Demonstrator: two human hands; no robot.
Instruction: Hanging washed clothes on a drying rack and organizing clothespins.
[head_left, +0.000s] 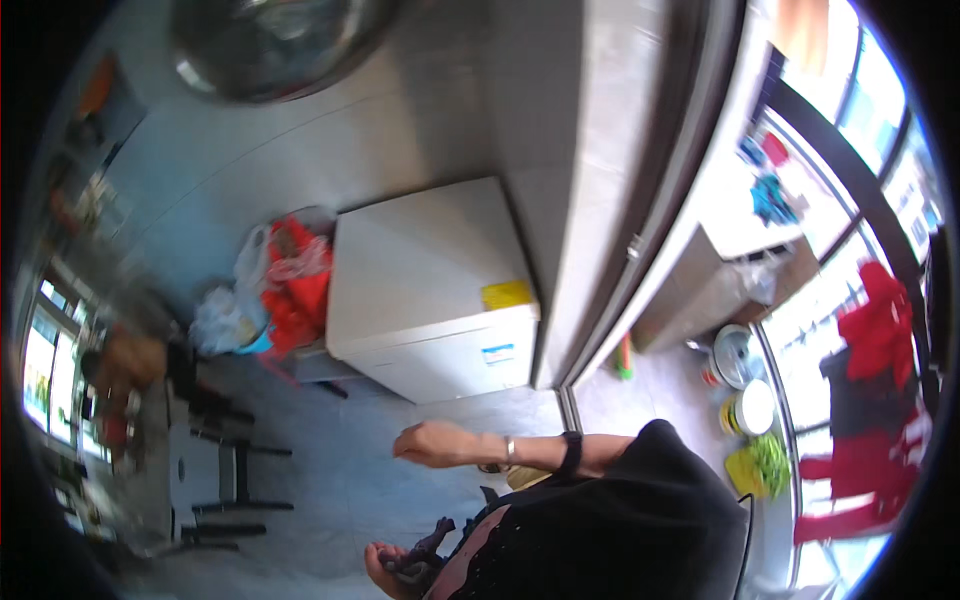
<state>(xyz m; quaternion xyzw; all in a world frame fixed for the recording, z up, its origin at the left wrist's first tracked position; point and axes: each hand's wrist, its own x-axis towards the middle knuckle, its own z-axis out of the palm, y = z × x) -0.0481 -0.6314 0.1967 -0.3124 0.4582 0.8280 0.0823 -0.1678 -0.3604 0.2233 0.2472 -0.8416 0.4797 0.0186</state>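
Note:
My right hand (433, 444) hangs before my body, its fingers curled in and nothing visible in them. A metal bracelet (511, 450) and a black band (572, 454) are on that forearm. Lower down, my left hand (384, 573) is closed around a bunched dark purple-grey cloth (420, 556), partly hidden by my black shirt (600, 525). Beyond my right hand stands a white chest freezer (431, 270), apart from it, with a yellow label (506, 295) on its top edge.
Red plastic bags (296, 289) and a pale bag (225, 319) sit beside the freezer. Chairs (199, 469) stand at left. A sliding-door frame (660, 180) rises at right; past it are buckets (752, 409), leafy greens (770, 457) and hanging red clothes (877, 322).

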